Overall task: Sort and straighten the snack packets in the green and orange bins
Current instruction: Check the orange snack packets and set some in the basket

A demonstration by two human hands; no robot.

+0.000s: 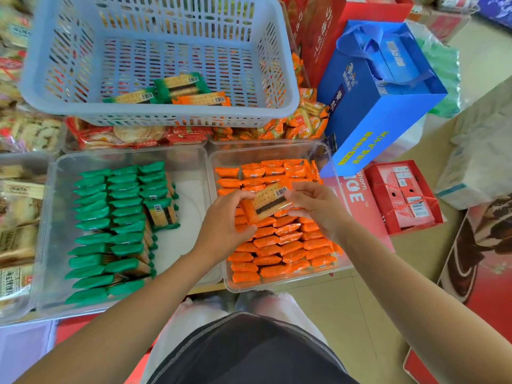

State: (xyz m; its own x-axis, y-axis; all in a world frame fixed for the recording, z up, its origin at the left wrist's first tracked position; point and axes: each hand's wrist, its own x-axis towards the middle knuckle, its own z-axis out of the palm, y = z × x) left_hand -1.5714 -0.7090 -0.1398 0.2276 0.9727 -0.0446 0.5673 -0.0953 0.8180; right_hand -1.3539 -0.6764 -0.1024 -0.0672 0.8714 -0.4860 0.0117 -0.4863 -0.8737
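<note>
An orange biscuit packet (pixel 267 202) is held flat above the right clear bin (pixel 327 159), barcode side up. My left hand (pixel 225 225) grips its left end and my right hand (pixel 318 207) pinches its right end. Below it, the bin holds rows of orange packets (pixel 279 245) standing on edge. The left clear bin (pixel 55 189) holds rows of green packets (pixel 110 223), with one green packet (pixel 160 214) lying face up against them. Its right part is bare.
A pale blue slotted basket (pixel 155 112) sits behind, holding two green packets and one orange packet (pixel 202 99). A blue gift bag (pixel 382 106) and red boxes (pixel 404 198) stand right of the orange bin. More snack bins lie left and behind.
</note>
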